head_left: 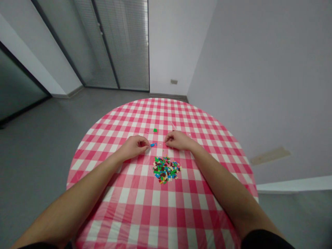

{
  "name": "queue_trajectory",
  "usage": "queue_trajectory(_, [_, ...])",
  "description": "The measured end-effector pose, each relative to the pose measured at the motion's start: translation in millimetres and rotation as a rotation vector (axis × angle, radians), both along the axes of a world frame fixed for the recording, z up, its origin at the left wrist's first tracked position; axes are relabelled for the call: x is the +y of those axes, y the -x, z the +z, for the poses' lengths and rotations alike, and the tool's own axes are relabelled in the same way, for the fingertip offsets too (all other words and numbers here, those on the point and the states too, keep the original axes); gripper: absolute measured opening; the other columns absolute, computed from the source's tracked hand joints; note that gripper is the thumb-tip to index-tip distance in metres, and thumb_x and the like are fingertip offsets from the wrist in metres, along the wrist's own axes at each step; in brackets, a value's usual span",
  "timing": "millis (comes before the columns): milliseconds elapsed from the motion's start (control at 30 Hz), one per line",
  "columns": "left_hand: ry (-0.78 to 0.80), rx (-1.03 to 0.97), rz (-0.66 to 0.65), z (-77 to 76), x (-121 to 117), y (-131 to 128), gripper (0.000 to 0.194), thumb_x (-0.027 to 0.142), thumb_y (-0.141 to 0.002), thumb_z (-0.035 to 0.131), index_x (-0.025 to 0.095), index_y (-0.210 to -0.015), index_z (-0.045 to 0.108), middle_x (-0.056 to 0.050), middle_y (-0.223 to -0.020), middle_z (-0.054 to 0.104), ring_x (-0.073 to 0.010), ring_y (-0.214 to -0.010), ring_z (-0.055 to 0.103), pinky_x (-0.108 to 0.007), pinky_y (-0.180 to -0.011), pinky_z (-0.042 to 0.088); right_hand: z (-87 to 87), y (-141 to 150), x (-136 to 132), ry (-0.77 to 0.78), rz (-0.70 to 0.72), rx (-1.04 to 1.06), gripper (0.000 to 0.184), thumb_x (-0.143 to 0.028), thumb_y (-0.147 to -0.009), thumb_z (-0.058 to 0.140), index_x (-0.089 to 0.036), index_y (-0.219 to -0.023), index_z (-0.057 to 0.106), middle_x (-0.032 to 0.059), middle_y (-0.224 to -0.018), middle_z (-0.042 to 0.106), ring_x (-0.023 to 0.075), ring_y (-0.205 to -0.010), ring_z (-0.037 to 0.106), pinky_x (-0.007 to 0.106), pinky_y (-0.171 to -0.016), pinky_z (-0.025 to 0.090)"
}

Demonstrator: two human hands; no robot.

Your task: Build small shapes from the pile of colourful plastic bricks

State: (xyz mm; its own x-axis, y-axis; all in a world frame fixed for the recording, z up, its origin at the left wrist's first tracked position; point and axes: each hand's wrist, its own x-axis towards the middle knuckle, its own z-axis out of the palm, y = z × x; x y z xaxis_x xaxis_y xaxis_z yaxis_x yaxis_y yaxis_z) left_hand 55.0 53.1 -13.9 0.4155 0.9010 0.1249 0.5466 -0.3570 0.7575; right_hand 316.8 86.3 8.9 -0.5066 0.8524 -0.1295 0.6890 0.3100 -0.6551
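Both hands curl half-closed on the checked desk (145,207), the left hand (133,147) just beside a blue brick (153,144) at its three o'clock, the right hand (177,140) opposite — whether either grips anything cannot be told — with a heap of mixed bricks (166,169) at six o'clock.

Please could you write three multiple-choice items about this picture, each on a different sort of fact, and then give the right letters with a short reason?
1. Where does the pile of small plastic bricks lie on the checked tablecloth?
A. At the far rim of the table
B. Nearer the person than the left hand and the right hand
C. Under the right hand

2. What colour is the small brick between the hands?
A. Yellow
B. White
C. Blue

3. What state are the bricks of the pile in?
A. Loose, with the colours mixed in one heap
B. Sorted into rows by colour
C. Shut inside a box

1 B: the pile lies on the person's side of both hands.
2 C: the brick shows blue.
3 A: green, blue, red and white pieces lie mixed together.
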Motion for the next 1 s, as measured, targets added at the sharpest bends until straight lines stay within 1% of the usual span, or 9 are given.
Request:
queue_trajectory(100, [-0.048,0.068,0.069,-0.7,3.4,1.8,0.015,0.024,-0.079,0.062,0.019,-0.084,0.074,-0.004,-0.077,0.072,-0.0149,-0.069,0.061,-0.026,-0.067,0.047,-1.6,0.4,0.7,-0.055,-0.044,-0.038,0.017,-0.012,-0.075,0.063,-0.014,-0.087,0.074,0.0031,-0.074,0.073,0.0133,-0.061,0.062,0.021,-0.057,0.042])
queue_trajectory(167, [-0.059,0.087,0.091,-1.8,4.8,1.8,0.016,0.024,-0.079,0.061,0.019,-0.085,0.075,-0.003,-0.076,0.072,-0.015,-0.068,0.061,-0.026,-0.067,0.047,-4.4,4.5,-0.8,-0.136,-0.049,-0.064,0.019,-0.012,-0.077,0.062,-0.014,-0.09,0.075,0.0052,-0.08,0.075,0.0152,-0.068,0.064,0.023,-0.063,0.045])
queue_trajectory(300, [-0.057,0.084,0.093,-5.6,5.5,-0.5,0.018,0.024,-0.078,0.061,0.019,-0.088,0.075,-0.003,-0.078,0.072,-0.0155,-0.069,0.062,-0.026,-0.066,0.047,-13.2,19.5,-8.3,-0.313,0.011,-0.084,0.024,-0.02,-0.086,0.06,-0.015,-0.105,0.075,0.0085,-0.096,0.075,0.0185,-0.085,0.066,0.026,-0.076,0.046])
queue_trajectory(367, [-0.042,0.061,0.1,-7.3,5.7,-2.0,0.019,0.025,-0.078,0.06,0.018,-0.088,0.075,-0.003,-0.079,0.073,-0.0157,-0.07,0.063,-0.026,-0.066,0.047,-17.1,26.5,-12.5,-0.356,0.04,-0.103,0.026,-0.025,-0.09,0.06,-0.018,-0.111,0.074,0.0086,-0.099,0.074,0.0193,-0.089,0.065,0.027,-0.078,0.045])
queue_trajectory(500, [0.028,0.008,0.118,-8.5,6.4,-3.7,0.02,0.025,-0.075,0.062,0.016,-0.087,0.074,-0.004,-0.075,0.072,-0.0155,-0.067,0.061,-0.025,-0.063,0.047,-21.9,33.6,-17.5,-0.37,0.075,-0.115,0.025,-0.027,-0.092,0.058,-0.022,-0.111,0.074,0.0078,-0.098,0.072,0.019,-0.089,0.064,0.027,-0.077,0.043])
queue_trajectory(600, [0.06,-0.007,0.111,-7.7,6.6,-3.8,0.02,0.025,-0.073,0.063,0.015,-0.086,0.074,-0.003,-0.072,0.07,-0.0147,-0.064,0.059,-0.025,-0.06,0.045,-24.1,34.9,-18.2,-0.374,0.062,-0.111,0.024,-0.028,-0.093,0.058,-0.022,-0.11,0.074,0.0073,-0.098,0.071,0.0184,-0.088,0.063,0.026,-0.076,0.042])
queue_trajectory(733, [0.057,-0.005,0.077,-7.0,6.3,-3.3,0.021,0.023,-0.072,0.063,0.015,-0.088,0.075,-0.003,-0.071,0.07,-0.0141,-0.064,0.058,-0.024,-0.06,0.045,-25.3,36.0,-18.6,-0.382,0.051,-0.138,0.025,-0.03,-0.095,0.056,-0.022,-0.107,0.075,0.0074,-0.095,0.069,0.0179,-0.087,0.062,0.026,-0.073,0.041])
queue_trajectory(1000, [0.043,-0.016,0.059,-5.5,4.5,-3.9,0.024,0.02,-0.071,0.06,0.014,-0.09,0.075,-0.003,-0.073,0.07,-0.0144,-0.064,0.06,-0.024,-0.06,0.046,-25.1,38.0,-20.1,-0.408,0.056,-0.151,0.025,-0.031,-0.096,0.055,-0.024,-0.106,0.076,0.0064,-0.091,0.068,0.0174,-0.084,0.061,0.026,-0.07,0.04])
